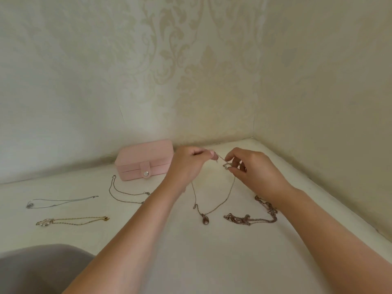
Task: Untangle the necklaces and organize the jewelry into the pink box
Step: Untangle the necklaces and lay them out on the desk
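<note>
The pendant necklace hung in a V between both hands, just right of the pink box. Its teardrop pendant lay down on the white table, in front of the box and to its right. The left hand, beside the box's right end, pinched the chain's upper part between thumb and forefinger. The right hand, farther right of the box, pinched a small knot of the same chain with curled fingertips.

The box sat shut with its snap tab fastened, close to the patterned wall. That wall ran behind the box, and a second wall closed the table's right edge, forming a corner to the right of the box.

A tangled rose-coloured chain lay under the right wrist, between the pendant and that right edge. Just in front of the box lay a looped silver chain, its near end hidden by the left forearm. Well apart to the box's front-left, a thin silver necklace and a gold necklace lay stretched out.

A wide stretch of table showed between the forearms. A grey rounded object, which I could not identify, covered the near corner far front-left of the box.
</note>
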The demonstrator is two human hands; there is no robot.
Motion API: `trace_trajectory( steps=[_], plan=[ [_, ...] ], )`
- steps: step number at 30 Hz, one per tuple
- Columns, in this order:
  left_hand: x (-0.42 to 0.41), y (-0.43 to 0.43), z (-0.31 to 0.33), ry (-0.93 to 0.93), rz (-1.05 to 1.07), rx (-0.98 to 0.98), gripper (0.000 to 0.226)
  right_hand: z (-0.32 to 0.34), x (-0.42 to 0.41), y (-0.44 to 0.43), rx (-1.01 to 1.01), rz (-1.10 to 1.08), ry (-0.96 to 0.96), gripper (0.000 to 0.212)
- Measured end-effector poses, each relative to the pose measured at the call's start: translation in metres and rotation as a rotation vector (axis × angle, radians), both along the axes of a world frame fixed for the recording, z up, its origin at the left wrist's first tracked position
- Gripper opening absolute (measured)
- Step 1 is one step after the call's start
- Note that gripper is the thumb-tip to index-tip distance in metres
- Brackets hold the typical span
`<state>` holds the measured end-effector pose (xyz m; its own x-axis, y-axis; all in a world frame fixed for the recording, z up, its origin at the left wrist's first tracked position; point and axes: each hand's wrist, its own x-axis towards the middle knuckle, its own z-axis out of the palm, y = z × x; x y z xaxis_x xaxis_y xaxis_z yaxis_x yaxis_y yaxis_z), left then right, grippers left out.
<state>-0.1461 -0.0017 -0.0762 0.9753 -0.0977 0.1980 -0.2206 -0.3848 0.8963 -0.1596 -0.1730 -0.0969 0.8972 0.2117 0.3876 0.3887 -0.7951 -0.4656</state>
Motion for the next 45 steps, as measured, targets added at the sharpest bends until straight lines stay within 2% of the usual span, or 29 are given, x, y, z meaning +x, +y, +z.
trace_trajectory(
  steps=[3, 7, 10, 13, 17, 19, 21, 23, 25, 29, 32, 35, 38, 41, 45],
  plan=[
    [0.029, -0.003, 0.008, 0.112, 0.043, -0.002, 0.018, 0.002, 0.0, -0.004, -0.071, -0.088, 0.066, 0.02],
    [0.062, -0.01, 0.012, 0.272, 0.061, 0.113, 0.014, 0.008, -0.002, -0.005, -0.271, -0.143, 0.185, 0.017],
    [0.087, -0.016, 0.011, 0.363, 0.123, 0.19, 0.008, 0.01, -0.003, -0.005, -0.241, -0.085, 0.342, 0.023],
    [0.11, -0.017, 0.005, 0.425, 0.16, 0.203, 0.019, 0.013, -0.007, -0.009, -0.218, 0.025, 0.494, 0.023],
    [0.141, -0.011, -0.004, 0.312, 0.181, 0.214, 0.019, 0.017, -0.01, -0.012, -0.2, 0.113, 0.586, 0.027],
    [0.153, -0.007, -0.007, 0.219, 0.233, 0.374, 0.015, 0.017, -0.012, -0.012, -0.206, 0.147, 0.623, 0.031],
    [0.153, -0.005, -0.006, 0.137, 0.283, 0.585, 0.013, 0.018, -0.014, -0.013, -0.223, 0.177, 0.655, 0.027],
    [0.142, -0.008, -0.003, 0.052, 0.245, 0.73, 0.016, 0.021, -0.015, -0.015, -0.234, 0.193, 0.692, 0.02],
    [0.112, -0.017, -0.002, -0.106, 0.149, 0.742, 0.009, 0.02, -0.015, -0.016, -0.239, 0.189, 0.707, 0.018],
    [0.016, -0.029, -0.021, -0.369, -0.134, 0.615, 0.022, 0.018, -0.009, -0.018, -0.248, 0.081, 0.574, 0.01],
    [-0.057, -0.018, -0.045, -0.364, -0.373, 0.6, 0.032, 0.019, -0.006, -0.025, -0.241, -0.046, 0.488, 0.013],
    [-0.096, -0.004, -0.062, -0.296, -0.54, 0.744, 0.057, 0.024, -0.008, -0.027, -0.079, -0.053, 0.523, 0.018],
    [-0.108, 0.01, -0.065, -0.265, -0.506, 0.831, 0.069, 0.03, -0.013, -0.024, -0.025, 0.053, 0.651, 0.022],
    [-0.119, 0.026, -0.067, -0.238, -0.387, 0.81, 0.07, 0.026, -0.015, -0.02, -0.048, 0.119, 0.804, 0.021],
    [-0.139, 0.046, -0.072, -0.235, -0.216, 0.723, 0.072, 0.015, -0.012, -0.014, -0.041, 0.18, 0.785, 0.011]
  ],
)
